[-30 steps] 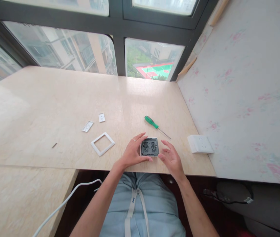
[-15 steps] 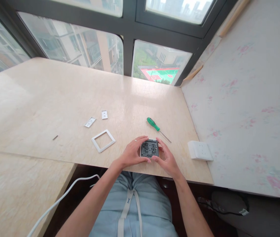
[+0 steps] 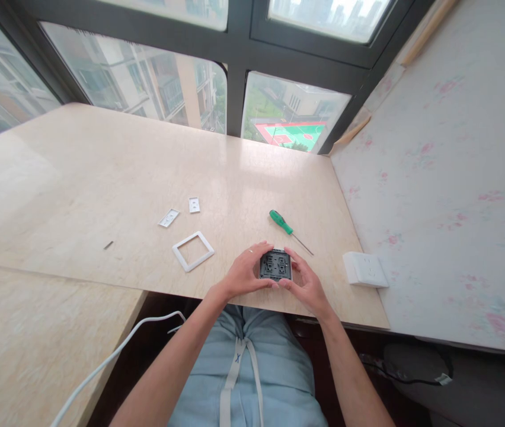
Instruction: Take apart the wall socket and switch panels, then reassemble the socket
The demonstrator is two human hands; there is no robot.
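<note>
Between both hands, near the front edge of the stone-look counter, is a dark grey wall switch body (image 3: pixel 275 264) with two switch mechanisms facing up. My left hand (image 3: pixel 247 271) grips its left side, thumb at the near edge and fingers at the far corner. On the opposite side my right hand (image 3: pixel 306 281) holds it the same way. Just beyond lies a screwdriver (image 3: pixel 281 222) with a green handle, its shaft pointing toward my right hand. A white switch frame (image 3: pixel 208 257) rests left of my left hand, with two small white rocker covers (image 3: pixel 169 217) (image 3: pixel 194 204) behind it.
A white socket box (image 3: pixel 365 269) stands against the flowered wall on the right. Farther left lies a small dark strip (image 3: pixel 108 245). A white cable (image 3: pixel 114 354) hangs by the counter's edge at lower left. Windows (image 3: pixel 294 112) line the back.
The whole view has shifted slightly, so things appear a little farther right. Both hands keep their hold on the switch body, with no clear movement against the counter.
</note>
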